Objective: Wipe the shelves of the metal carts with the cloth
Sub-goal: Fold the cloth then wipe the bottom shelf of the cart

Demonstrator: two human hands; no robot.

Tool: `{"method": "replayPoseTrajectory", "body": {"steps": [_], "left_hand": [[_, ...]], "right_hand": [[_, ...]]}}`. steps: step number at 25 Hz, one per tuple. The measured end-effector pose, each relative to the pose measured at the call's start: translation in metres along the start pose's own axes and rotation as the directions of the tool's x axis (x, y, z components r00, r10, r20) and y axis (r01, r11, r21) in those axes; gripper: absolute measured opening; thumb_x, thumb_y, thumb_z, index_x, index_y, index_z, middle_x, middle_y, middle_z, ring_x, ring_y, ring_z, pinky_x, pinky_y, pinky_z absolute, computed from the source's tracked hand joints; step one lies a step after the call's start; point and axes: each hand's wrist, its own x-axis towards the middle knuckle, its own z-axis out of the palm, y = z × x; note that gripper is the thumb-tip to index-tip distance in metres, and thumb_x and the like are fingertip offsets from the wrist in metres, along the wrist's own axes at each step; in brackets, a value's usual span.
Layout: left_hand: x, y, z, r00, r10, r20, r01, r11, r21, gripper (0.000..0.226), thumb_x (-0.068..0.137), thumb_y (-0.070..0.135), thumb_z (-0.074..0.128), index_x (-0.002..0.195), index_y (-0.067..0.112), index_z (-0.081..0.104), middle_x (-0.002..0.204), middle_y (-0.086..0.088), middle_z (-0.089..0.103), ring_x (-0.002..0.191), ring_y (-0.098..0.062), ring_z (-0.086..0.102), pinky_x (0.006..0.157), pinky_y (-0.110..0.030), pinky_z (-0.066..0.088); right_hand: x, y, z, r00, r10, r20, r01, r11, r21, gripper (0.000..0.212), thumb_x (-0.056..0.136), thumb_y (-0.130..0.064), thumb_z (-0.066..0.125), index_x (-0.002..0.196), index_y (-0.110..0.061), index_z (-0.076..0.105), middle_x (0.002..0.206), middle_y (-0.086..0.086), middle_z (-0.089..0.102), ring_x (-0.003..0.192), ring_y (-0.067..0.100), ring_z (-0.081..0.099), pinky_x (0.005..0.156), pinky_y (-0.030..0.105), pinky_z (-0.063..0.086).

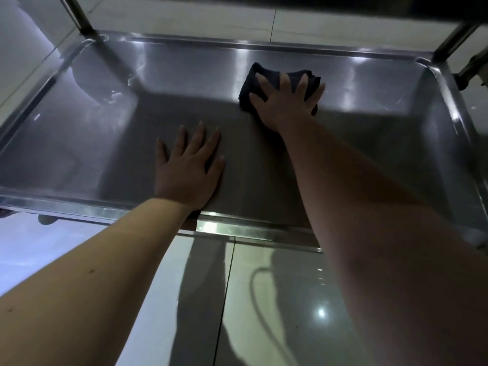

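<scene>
A low steel cart shelf (pixel 79 143) with a raised rim fills the upper half of the head view. On its far middle lies a dark folded cloth (pixel 260 73). My right hand (pixel 286 101) presses flat on the cloth with its fingers spread. My left hand (pixel 188 165) rests flat on the bare shelf near the front rim, fingers straight, holding nothing. Wet streaks shine on the shelf's left part.
Two cart posts rise at the far corners, the left post (pixel 79 17) and the right post (pixel 454 38). An upper shelf's edge (pixel 369 3) hangs overhead. Glossy floor tiles (pixel 290 299) lie below the front rim. A caster (pixel 47 219) shows under the left front.
</scene>
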Motion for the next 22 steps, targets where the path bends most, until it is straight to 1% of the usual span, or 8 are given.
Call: {"method": "replayPoseTrajectory", "body": {"steps": [4,8,11,13,15,17,20,22], "left_hand": [[0.001,0.001,0.001,1.0,-0.016,-0.019,0.017,1.0,0.02,0.056,0.101,0.053,0.023,0.154,0.042,0.011,0.164,0.009,0.006,0.15,-0.026,0.003,0.116,-0.061,0.0],[0.002,0.007,0.0,0.999,-0.013,0.043,0.013,1.0,-0.014,0.055,0.101,0.052,0.023,0.154,0.042,0.012,0.164,0.01,0.005,0.151,-0.025,0.001,0.116,-0.059,-0.004],[0.016,-0.03,-0.018,0.996,0.011,0.089,0.0,0.992,-0.124,0.051,0.103,0.044,0.027,0.153,0.037,0.019,0.164,0.006,0.01,0.15,-0.026,0.002,0.117,-0.057,-0.003],[0.021,-0.079,-0.027,0.998,0.014,0.056,-0.014,1.0,-0.006,0.05,0.103,0.044,0.025,0.153,0.038,0.021,0.163,0.005,0.013,0.15,-0.028,0.003,0.117,-0.059,-0.002],[0.014,-0.115,-0.029,1.0,0.003,0.024,-0.005,0.996,0.093,0.05,0.103,0.049,0.02,0.153,0.042,0.016,0.164,0.006,0.011,0.15,-0.028,0.003,0.115,-0.062,-0.003],[0.008,-0.12,-0.023,1.0,0.015,0.004,-0.015,0.997,0.082,0.05,0.103,0.051,0.018,0.152,0.045,0.014,0.163,0.006,0.011,0.15,-0.028,0.005,0.114,-0.063,-0.001],[0.01,-0.115,-0.022,1.0,0.023,-0.008,-0.023,0.999,0.044,0.051,0.102,0.052,0.02,0.152,0.046,0.015,0.164,0.007,0.01,0.15,-0.027,0.005,0.115,-0.06,0.0],[0.009,-0.118,-0.022,1.0,0.021,-0.021,-0.02,0.999,0.024,0.051,0.102,0.05,0.022,0.152,0.045,0.016,0.163,0.008,0.011,0.15,-0.025,0.005,0.116,-0.058,0.0]], "right_hand": [[-0.108,0.004,0.035,0.995,-0.043,-0.09,0.045,0.999,0.028,0.057,0.092,-0.07,0.014,0.147,-0.057,0.006,0.164,-0.002,0.007,0.148,0.04,-0.009,0.108,0.066,-0.018],[-0.219,-0.002,0.055,0.989,-0.099,-0.108,0.094,0.994,-0.053,0.059,0.089,-0.068,0.014,0.147,-0.057,0.017,0.162,0.0,0.02,0.148,0.041,0.003,0.109,0.066,-0.014],[-0.218,0.0,0.053,0.995,-0.085,-0.053,0.079,0.991,-0.107,0.058,0.089,-0.068,0.004,0.145,-0.06,-0.007,0.164,-0.003,0.003,0.148,0.037,-0.009,0.109,0.067,-0.014],[-0.214,0.004,0.052,0.996,-0.08,-0.031,0.075,0.988,-0.135,0.057,0.086,-0.068,-0.003,0.14,-0.06,-0.019,0.164,-0.005,-0.006,0.147,0.037,-0.014,0.109,0.068,-0.013],[-0.217,0.001,0.055,0.997,-0.07,-0.044,0.062,0.984,-0.165,0.055,0.087,-0.067,-0.007,0.138,-0.059,-0.025,0.164,-0.005,-0.007,0.147,0.038,-0.013,0.108,0.069,-0.012],[-0.22,-0.018,0.058,0.993,-0.093,-0.079,0.078,0.982,-0.174,0.056,0.087,-0.067,-0.006,0.14,-0.059,-0.021,0.164,-0.002,-0.001,0.147,0.042,-0.01,0.107,0.069,-0.014],[-0.183,-0.074,0.061,0.973,-0.209,-0.098,0.199,0.974,-0.104,0.057,0.088,-0.069,0.003,0.144,-0.06,-0.005,0.164,0.0,0.005,0.147,0.045,-0.006,0.105,0.068,-0.02],[-0.119,-0.103,0.051,0.987,-0.153,-0.05,0.151,0.988,-0.03,0.055,0.091,-0.071,0.008,0.143,-0.062,-0.005,0.165,-0.002,-0.002,0.146,0.043,-0.013,0.104,0.068,-0.021]]}}
